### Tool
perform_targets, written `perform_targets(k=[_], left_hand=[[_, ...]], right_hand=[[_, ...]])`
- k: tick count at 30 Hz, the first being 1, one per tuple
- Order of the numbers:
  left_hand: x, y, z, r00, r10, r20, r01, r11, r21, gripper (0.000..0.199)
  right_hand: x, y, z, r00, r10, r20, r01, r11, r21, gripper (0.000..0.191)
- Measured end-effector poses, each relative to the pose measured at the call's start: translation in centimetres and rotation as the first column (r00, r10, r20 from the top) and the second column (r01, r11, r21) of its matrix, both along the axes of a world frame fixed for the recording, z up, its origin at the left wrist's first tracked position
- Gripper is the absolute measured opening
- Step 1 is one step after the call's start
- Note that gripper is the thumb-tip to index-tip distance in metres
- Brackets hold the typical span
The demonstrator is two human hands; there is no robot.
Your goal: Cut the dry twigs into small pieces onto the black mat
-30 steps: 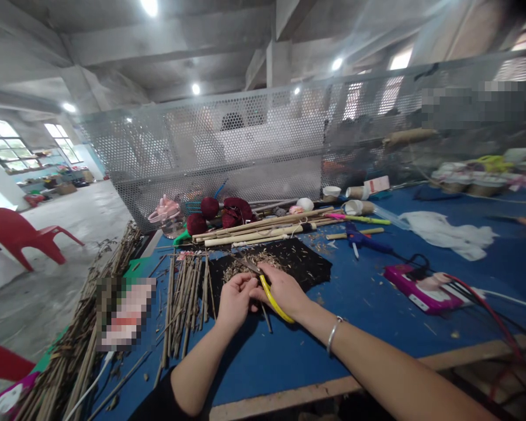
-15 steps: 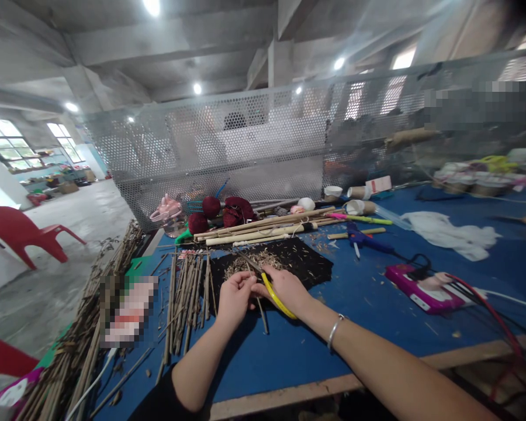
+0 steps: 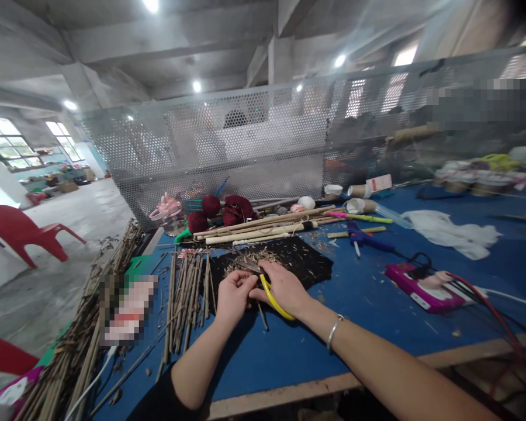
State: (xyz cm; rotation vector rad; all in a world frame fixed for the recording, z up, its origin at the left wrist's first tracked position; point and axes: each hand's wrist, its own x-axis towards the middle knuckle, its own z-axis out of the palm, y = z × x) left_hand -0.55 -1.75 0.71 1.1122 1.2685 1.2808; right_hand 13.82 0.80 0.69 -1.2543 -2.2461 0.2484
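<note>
My right hand (image 3: pixel 282 286) is closed around yellow-handled scissors (image 3: pixel 273 301), whose metal blades point away to the upper left. Beside it, my left hand (image 3: pixel 234 295) is closed in a pinch on a thin dry stem (image 3: pixel 262 316), which slants out below the hands toward me. The two hands almost touch, and the upper part of the stem is hidden by the fingers. Beyond them, a black cloth (image 3: pixel 309 262) carries a heap of small pale clippings (image 3: pixel 263 255). A row of dry stems (image 3: pixel 184 298) lies left of my left hand.
A large bundle of dry twigs (image 3: pixel 72 345) runs along the table's left side. Long sticks (image 3: pixel 263 231) and dark red balls (image 3: pixel 210 206) lie at the back. To the right are a blue glue gun (image 3: pixel 363 237) and a purple power strip (image 3: pixel 414 289) with cables.
The scissor blades have swung slightly to the left and lie closer to my left hand. Both hands have shifted only a little; the stem stays in the pinch.
</note>
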Motion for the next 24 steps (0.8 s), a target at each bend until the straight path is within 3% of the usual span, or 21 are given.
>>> perform_targets(k=[6,13,20,24], left_hand=[[-0.08,0.13,-0.21,1.0,0.016,-0.019,-0.016,1.0,0.002,0.033],[-0.1,0.09,-0.26,0.998,0.044,-0.045,-0.044,0.999,-0.011,0.033],[-0.1,0.09,0.1,0.998,0.04,0.053,-0.039,0.999,-0.025,0.037],[-0.18,0.08,0.2,0.992,0.036,0.118,-0.033,0.999,-0.021,0.04]], right_hand=[[-0.1,-0.35,0.34,0.999,-0.015,0.037,0.019,0.995,-0.094,0.052],[0.05,-0.25,0.26,0.993,-0.045,0.113,0.058,0.992,-0.115,0.054],[0.54,0.13,0.7,0.99,-0.086,0.108,0.093,0.993,-0.066,0.05],[0.81,0.31,0.88,0.999,-0.025,0.042,0.024,1.0,0.007,0.055]])
